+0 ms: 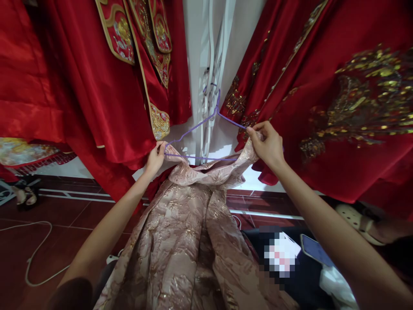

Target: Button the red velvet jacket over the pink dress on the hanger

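A pink-and-gold brocade dress [180,215] hangs down in front of me, its upper edge slack between my hands. Behind that edge is a thin purple hanger [196,125], hook upward. My left hand [155,158] is closed on the dress's left shoulder part, at the hanger's left end. On the other side, my right hand [268,144] pinches the right shoulder part against the hanger's sloping arm, thumb on top. Whether the hook touches anything behind it is hard to make out. The lower part of the dress runs out of view.
Red embroidered garments [87,86] hang at left, and red sequined ones [361,99] at right. White metal uprights [211,43] stand between them. At lower right lie a phone [316,249] and a white plastic bag [337,284]. A white cable [29,262] crosses the floor; another person's clog [355,221] shows.
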`<state>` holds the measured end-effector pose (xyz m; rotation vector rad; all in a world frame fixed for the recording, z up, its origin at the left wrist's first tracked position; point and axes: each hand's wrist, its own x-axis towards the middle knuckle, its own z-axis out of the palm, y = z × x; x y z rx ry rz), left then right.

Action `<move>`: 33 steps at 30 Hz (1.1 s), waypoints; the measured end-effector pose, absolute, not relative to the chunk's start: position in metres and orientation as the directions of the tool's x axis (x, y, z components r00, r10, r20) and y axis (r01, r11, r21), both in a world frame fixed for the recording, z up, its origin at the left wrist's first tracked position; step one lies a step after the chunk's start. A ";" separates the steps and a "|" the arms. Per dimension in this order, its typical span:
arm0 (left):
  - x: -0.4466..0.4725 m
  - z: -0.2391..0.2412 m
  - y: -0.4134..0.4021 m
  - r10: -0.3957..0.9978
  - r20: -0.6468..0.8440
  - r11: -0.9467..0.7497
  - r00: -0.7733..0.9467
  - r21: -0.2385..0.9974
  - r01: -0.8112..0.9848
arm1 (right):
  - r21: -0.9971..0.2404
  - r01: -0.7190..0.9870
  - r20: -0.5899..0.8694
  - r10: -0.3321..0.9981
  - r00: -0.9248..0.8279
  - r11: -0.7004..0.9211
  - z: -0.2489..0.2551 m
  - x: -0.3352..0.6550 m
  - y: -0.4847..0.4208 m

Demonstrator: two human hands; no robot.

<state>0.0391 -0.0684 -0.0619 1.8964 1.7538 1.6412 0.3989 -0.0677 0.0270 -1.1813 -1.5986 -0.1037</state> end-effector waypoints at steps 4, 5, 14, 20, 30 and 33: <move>0.037 -0.077 -0.068 0.749 0.558 -0.244 -0.357 0.733 0.634 | -0.476 0.722 0.780 0.621 0.081 0.503 0.027 0.399 -0.068; 0.035 -0.082 -0.068 0.743 0.550 -0.229 -0.381 0.744 0.627 | -0.472 0.723 0.781 0.619 0.078 0.505 0.027 0.399 -0.069; 0.025 -0.094 -0.073 0.704 0.575 -0.283 -0.418 0.766 0.577 | -0.454 0.746 0.768 0.638 0.051 0.487 0.029 0.400 -0.070; 0.024 -0.094 -0.075 0.692 0.580 -0.310 -0.429 0.776 0.548 | -0.445 0.749 0.771 0.635 0.042 0.491 0.029 0.400 -0.071; 0.080 -0.046 -0.070 0.638 0.765 -0.665 -0.087 0.604 0.440 | -0.462 0.731 0.762 0.647 0.038 0.501 0.028 0.401 -0.070; 0.078 -0.047 -0.063 0.646 0.747 -0.698 -0.158 0.662 0.273 | -0.466 0.727 0.756 0.654 0.031 0.504 0.028 0.404 -0.066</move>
